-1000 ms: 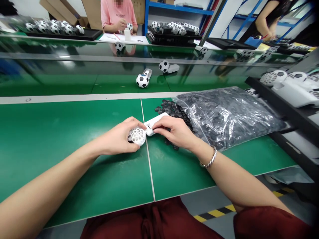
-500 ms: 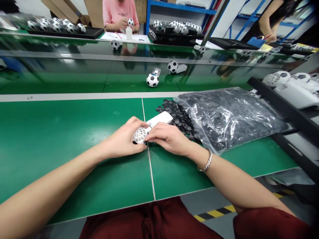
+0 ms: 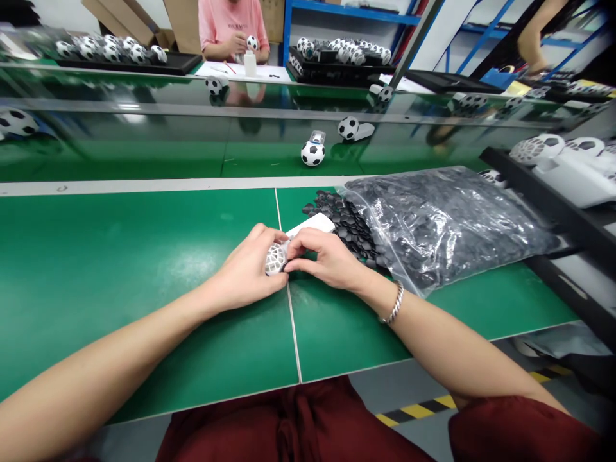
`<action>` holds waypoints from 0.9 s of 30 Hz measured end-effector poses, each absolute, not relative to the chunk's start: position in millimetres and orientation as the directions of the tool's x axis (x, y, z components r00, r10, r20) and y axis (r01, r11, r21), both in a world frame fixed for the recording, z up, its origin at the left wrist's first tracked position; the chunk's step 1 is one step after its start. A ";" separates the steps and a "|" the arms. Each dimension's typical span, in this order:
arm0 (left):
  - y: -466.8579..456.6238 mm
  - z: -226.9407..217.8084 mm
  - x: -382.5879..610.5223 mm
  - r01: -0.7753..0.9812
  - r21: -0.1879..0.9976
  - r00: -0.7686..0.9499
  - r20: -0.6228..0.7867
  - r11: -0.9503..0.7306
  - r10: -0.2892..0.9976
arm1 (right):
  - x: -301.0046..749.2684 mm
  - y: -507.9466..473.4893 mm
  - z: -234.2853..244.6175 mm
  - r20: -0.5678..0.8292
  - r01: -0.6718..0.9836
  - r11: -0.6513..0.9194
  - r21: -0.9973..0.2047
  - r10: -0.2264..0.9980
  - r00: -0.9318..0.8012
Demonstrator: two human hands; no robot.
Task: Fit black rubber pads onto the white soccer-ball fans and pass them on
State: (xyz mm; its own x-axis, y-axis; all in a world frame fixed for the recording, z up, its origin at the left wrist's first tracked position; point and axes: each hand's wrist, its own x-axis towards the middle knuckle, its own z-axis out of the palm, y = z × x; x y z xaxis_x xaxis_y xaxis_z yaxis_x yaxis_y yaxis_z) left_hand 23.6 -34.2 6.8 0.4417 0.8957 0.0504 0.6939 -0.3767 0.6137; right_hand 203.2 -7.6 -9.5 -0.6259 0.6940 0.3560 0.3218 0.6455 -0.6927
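My left hand point(image 3: 250, 266) is wrapped round a white soccer-ball-shaped plastic part point(image 3: 275, 259) with an open lattice surface. A flat white handle point(image 3: 315, 224) sticks out from it toward the upper right, lying near the bench top. My right hand point(image 3: 322, 256) meets the ball's right side with thumb and forefinger pinched together. Whatever sits between those fingertips is too small or hidden to make out. Just beyond the right hand lies a pile of small black pieces point(image 3: 353, 224), spilling from a clear plastic bag point(image 3: 452, 224) full of them.
Behind the green bench point(image 3: 120, 256), a shiny belt carries finished-looking soccer-ball items point(image 3: 312, 153). A black tray point(image 3: 553, 192) with more white ball parts stands at the right. Across the belt, a person in pink point(image 3: 233, 29) handles a ball; another person's arm point(image 3: 534, 42) shows far right.
The ball part and my left hand have shifted slightly right. My right fingers are more curled at the ball's side. Balls on the near belt moved right, and another entered at the left.
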 end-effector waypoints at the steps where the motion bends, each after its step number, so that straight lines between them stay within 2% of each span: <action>1: -34.8 6.6 24.8 0.704 0.603 0.433 0.053 -0.375 0.900 | 203.1 -6.1 -9.4 0.345 0.336 0.641 -0.689 0.699 -0.626; 6: -35.1 3.8 28.2 0.733 0.554 0.418 0.091 -0.395 0.904 | 201.5 -3.6 -10.2 0.333 0.402 0.641 -0.654 0.721 -0.608; 16: -33.8 -4.0 25.2 0.714 0.557 0.407 0.164 -0.425 0.899 | 200.2 -3.8 -17.4 0.388 0.403 0.631 -0.663 0.750 -0.536; 22: -36.6 -6.1 20.9 0.615 0.662 0.416 0.189 -0.428 0.890 | 201.0 2.3 -18.1 0.393 0.314 0.648 -0.694 0.706 -0.589; 25: -33.0 -6.3 11.2 0.544 0.748 0.412 0.156 -0.380 0.898 | 204.5 1.0 -15.1 0.438 0.340 0.630 -0.698 0.751 -0.494; 27: -23.5 -4.5 4.1 0.514 0.813 0.331 0.104 -0.272 0.938 | 209.6 0.3 -13.6 0.485 0.414 0.649 -0.639 0.757 -0.439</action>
